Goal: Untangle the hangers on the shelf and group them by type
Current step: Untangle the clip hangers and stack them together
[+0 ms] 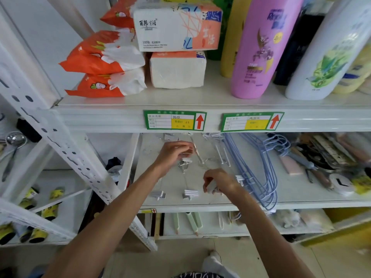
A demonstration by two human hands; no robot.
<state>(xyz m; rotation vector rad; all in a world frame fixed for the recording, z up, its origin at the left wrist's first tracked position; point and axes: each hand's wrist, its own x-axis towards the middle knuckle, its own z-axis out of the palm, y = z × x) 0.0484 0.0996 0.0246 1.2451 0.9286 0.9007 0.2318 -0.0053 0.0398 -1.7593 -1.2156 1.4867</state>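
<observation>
Head view looks down onto the middle shelf (301, 194), where both hands work in a tangle of clip hangers (190, 194) lying on its left half. The left hand (174, 152) pinches a white clip at the back of the tangle with curled fingers. The right hand (219, 182), nearer the front edge, is closed round another white clip.

These hangers look light: thin bare wire with small plastic clips that hook into each other easily. The wire probably springs and bends if pulled hard, and the clips may snap open or crack. Holding by the clips or the hook should be firmer than pinching the slick wire, and lifting one piece clear seems wiser than tugging.

Just right of the right hand, the blue wire hangers (261, 177) lie nested in a stack, overhanging the front edge. They seem stiffer and coated, best taken together at the hooks. Tools (321, 155) lie beyond them.
</observation>
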